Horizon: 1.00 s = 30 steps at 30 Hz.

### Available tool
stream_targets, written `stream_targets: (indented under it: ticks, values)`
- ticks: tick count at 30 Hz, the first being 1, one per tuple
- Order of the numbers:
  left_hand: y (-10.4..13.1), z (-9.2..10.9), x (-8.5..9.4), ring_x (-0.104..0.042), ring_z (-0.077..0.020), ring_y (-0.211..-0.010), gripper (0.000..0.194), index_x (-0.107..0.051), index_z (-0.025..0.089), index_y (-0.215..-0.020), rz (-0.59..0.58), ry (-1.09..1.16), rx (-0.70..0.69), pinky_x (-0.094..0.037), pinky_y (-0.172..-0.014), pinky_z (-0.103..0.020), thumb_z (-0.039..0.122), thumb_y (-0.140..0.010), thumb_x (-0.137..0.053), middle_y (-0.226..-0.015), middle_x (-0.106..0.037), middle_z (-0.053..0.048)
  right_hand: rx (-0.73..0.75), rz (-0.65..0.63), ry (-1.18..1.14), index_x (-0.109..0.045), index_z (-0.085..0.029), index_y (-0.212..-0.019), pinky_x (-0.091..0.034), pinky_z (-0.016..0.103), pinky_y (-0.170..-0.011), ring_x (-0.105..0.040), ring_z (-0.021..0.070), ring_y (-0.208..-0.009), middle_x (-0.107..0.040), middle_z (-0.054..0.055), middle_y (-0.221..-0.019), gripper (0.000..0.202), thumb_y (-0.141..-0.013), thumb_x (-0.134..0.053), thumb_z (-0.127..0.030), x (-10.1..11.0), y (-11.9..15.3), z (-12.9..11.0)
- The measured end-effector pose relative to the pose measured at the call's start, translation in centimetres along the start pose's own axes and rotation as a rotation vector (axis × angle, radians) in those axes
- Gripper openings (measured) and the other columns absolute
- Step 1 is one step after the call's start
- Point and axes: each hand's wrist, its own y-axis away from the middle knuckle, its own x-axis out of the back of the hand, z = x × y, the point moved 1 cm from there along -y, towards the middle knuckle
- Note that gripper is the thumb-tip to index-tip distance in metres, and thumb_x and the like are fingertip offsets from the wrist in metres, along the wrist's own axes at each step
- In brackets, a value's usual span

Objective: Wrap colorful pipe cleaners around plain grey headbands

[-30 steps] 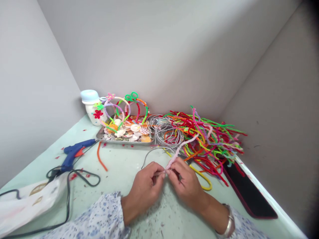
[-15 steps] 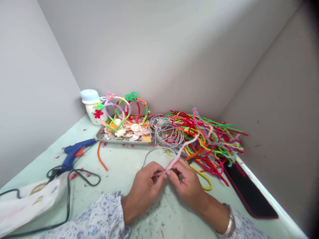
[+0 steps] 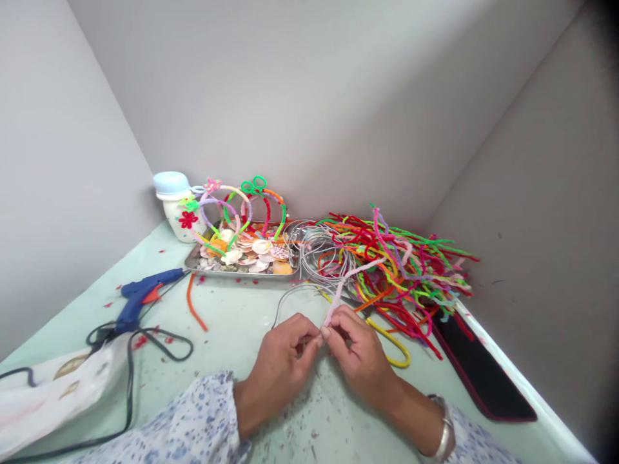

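Observation:
My left hand and my right hand meet fingertip to fingertip over the front of the table. Between the right thumb and forefinger is a pale pink pipe cleaner, its long free part rising away and bending right toward the pile. The left thumb and finger pinch at its near end, which the fingertips mostly hide. A thin grey wire curves down behind the left hand; whether the fingers also hold it is hidden. Yellow-handled scissors lie just right of my right hand.
A metal tray of shells holds several pipe-cleaner hoops. Beside it lie coiled wire and a pile of coloured pipe cleaners. A blue glue gun with a cord, a white jar and a black flat object also rest here.
The pink pipe cleaner's free part has swung and bends more sharply. The strand that showed inside my left hand is now hidden; both hands keep nearly the same place.

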Motion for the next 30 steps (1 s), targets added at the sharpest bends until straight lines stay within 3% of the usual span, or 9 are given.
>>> stream_targets:
  ticks: [20, 22, 25, 27, 30]
  values:
    - [0.0, -0.1, -0.1, -0.049, -0.0133, -0.066, 0.015, -0.059, 0.017, -0.078, -0.016, 0.044, 0.06, -0.038, -0.06, -0.024, 0.024, -0.089, -0.05, -0.072, -0.056, 0.0, -0.016, -0.024, -0.03, -0.055, -0.019, -0.076, -0.04, 0.028, -0.065, -0.051, 0.0154, -0.072, -0.051, 0.001, -0.077, 0.015, -0.09, -0.05, -0.019, -0.1, -0.3, 0.4]
    - [0.2, -0.2, -0.2, -0.05, -0.0132, -0.065, 0.015, -0.057, 0.018, -0.079, 0.004, 0.068, 0.072, -0.038, -0.059, -0.024, 0.027, -0.089, -0.05, -0.071, -0.056, 0.0, 0.005, 0.043, -0.09, -0.058, -0.02, -0.086, -0.043, 0.029, -0.069, -0.053, 0.0168, -0.079, -0.055, 0.004, -0.089, 0.008, -0.09, -0.051, -0.023, 0.2, -0.4, 0.7]
    - [0.2, -0.1, -0.2, -0.052, -0.0133, -0.067, 0.015, -0.058, 0.018, -0.082, 0.038, 0.099, 0.062, -0.04, -0.062, -0.023, 0.029, -0.09, -0.051, -0.074, -0.056, 0.0, -0.031, 0.282, -0.159, -0.057, -0.021, -0.099, -0.046, 0.031, -0.071, -0.054, 0.0178, -0.085, -0.053, 0.007, -0.105, 0.013, -0.09, -0.05, -0.029, 0.7, -0.5, 1.5]
    - [0.2, 0.1, 0.0, -0.053, -0.0136, -0.07, 0.015, -0.058, 0.018, -0.083, 0.065, 0.107, 0.044, -0.041, -0.064, -0.024, 0.029, -0.09, -0.05, -0.076, -0.057, -0.001, -0.101, 0.372, -0.179, -0.055, -0.021, -0.095, -0.045, 0.029, -0.065, -0.054, 0.0161, -0.076, -0.053, 0.005, -0.094, 0.013, -0.091, -0.05, -0.032, 0.8, -0.4, 1.9]
    - [0.1, 0.3, 0.2, -0.053, -0.0135, -0.071, 0.015, -0.059, 0.018, -0.082, 0.099, 0.093, 0.007, -0.041, -0.064, -0.023, 0.027, -0.09, -0.051, -0.077, -0.056, -0.001, -0.208, 0.262, -0.24, -0.052, -0.021, -0.08, -0.04, 0.026, -0.055, -0.048, 0.0135, -0.059, -0.049, -0.002, -0.068, 0.021, -0.092, -0.05, -0.038, 0.4, -0.4, 2.1]
